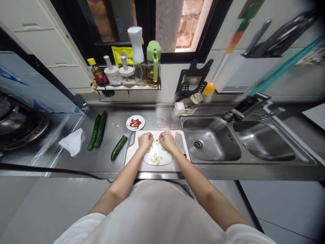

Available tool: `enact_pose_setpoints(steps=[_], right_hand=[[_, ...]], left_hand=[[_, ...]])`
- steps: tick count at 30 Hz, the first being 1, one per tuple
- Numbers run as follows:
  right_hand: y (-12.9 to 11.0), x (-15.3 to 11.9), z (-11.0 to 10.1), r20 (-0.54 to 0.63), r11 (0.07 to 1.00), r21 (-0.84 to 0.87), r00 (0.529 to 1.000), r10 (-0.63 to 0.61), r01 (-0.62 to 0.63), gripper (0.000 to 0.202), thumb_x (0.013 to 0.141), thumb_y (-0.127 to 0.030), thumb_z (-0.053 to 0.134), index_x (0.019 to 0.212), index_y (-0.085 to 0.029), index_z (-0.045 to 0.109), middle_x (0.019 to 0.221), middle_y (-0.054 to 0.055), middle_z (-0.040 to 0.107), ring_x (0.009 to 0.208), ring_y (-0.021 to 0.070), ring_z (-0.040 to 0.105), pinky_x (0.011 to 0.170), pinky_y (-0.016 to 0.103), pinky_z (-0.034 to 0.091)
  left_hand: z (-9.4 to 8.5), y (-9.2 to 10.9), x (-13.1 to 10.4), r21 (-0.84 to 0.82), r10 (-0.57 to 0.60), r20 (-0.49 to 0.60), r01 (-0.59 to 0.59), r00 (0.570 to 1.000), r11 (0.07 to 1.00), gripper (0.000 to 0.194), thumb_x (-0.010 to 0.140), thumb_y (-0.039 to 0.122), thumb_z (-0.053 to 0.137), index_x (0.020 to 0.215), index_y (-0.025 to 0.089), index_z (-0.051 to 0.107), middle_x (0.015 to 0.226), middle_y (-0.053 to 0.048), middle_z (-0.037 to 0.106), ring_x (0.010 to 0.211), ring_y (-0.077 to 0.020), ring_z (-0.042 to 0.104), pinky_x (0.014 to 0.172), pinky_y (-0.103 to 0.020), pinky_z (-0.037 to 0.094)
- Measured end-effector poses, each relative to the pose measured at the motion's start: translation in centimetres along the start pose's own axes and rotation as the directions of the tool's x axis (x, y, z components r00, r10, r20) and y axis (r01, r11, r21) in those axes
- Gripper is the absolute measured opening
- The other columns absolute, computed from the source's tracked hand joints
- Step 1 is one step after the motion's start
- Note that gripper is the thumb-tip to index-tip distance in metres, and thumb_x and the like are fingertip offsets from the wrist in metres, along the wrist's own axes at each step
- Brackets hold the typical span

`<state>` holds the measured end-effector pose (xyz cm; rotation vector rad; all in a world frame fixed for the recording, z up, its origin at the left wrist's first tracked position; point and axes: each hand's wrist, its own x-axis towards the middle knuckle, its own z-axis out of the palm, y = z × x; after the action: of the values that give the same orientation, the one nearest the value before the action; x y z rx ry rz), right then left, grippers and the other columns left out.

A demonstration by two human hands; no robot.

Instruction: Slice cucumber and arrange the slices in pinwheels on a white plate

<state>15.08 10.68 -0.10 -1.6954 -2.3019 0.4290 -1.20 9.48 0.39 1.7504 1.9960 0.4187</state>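
Note:
A white plate [157, 162] lies on the cutting board [132, 156], with thin cucumber slices [156, 159] fanned in small pinwheels on it. My left hand [145, 141] is closed in a pinch over the plate's far left part. Opposite it, my right hand [167, 140] is also pinched, its fingertips beside a tiny red piece in the far pinwheel. What either pinch holds is too small to make out. Behind the board stands a small white dish [128, 126] of chopped red bits [135, 124]. A knife blade [179, 140] lies along the board's right side, partly hidden by my right arm.
Left of the board lie a cut cucumber [118, 148], two whole cucumbers [99, 130] and a crumpled white tissue [72, 142]. A double sink [212, 140] with a tap [246, 105] borders the board's right. Above the counter, a rack [129, 87] carries bottles and jars.

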Motion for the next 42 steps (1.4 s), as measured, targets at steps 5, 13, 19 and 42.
enact_pose_setpoints(steps=[5,13,19,42], right_hand=[[-0.6,0.0,0.1,0.012,1.000,0.001,1.000,-0.018,0.018,0.015,0.091,-0.025,0.051,0.090,-0.020,0.065,0.099,0.008,0.060,0.097,0.0227,0.044,0.079,0.030,0.035],[-1.0,0.4,0.8,0.066,0.998,-0.055,0.997,-0.036,0.040,0.017,0.093,-0.024,0.048,0.090,-0.020,0.065,0.100,0.009,0.060,0.096,0.0230,0.045,0.080,0.031,0.035],[-1.0,0.5,0.6,0.042,0.999,-0.032,0.998,-0.036,0.037,0.015,0.091,-0.023,0.050,0.089,-0.020,0.064,0.098,0.009,0.060,0.096,0.0227,0.046,0.078,0.030,0.035],[1.3,-7.0,-2.1,-0.207,0.897,0.439,0.966,0.156,-0.050,0.020,0.085,-0.035,0.051,0.074,-0.021,0.060,0.076,0.004,0.064,0.078,0.0203,0.053,0.075,0.032,0.040]], left_hand=[[-0.1,-0.3,-0.2,-0.024,0.008,-0.020,-0.008,1.000,1.000,0.013,0.082,0.026,0.057,0.092,0.026,0.065,0.095,-0.001,0.070,0.093,-0.0186,0.061,0.086,-0.032,0.035],[-0.5,0.0,-0.7,-0.027,-0.013,-0.007,0.013,1.000,1.000,0.014,0.083,0.029,0.058,0.094,0.025,0.065,0.096,-0.001,0.071,0.095,-0.0187,0.061,0.086,-0.032,0.036],[-0.8,-0.2,-0.4,-0.050,-0.009,-0.035,0.007,0.999,0.999,0.013,0.083,0.029,0.058,0.092,0.025,0.066,0.095,-0.001,0.071,0.093,-0.0186,0.061,0.088,-0.032,0.036],[-6.3,-8.9,6.4,0.068,-0.281,-0.207,0.300,0.937,0.951,0.019,0.082,0.033,0.054,0.094,0.027,0.068,0.101,-0.005,0.072,0.101,-0.0261,0.062,0.089,-0.038,0.038]])
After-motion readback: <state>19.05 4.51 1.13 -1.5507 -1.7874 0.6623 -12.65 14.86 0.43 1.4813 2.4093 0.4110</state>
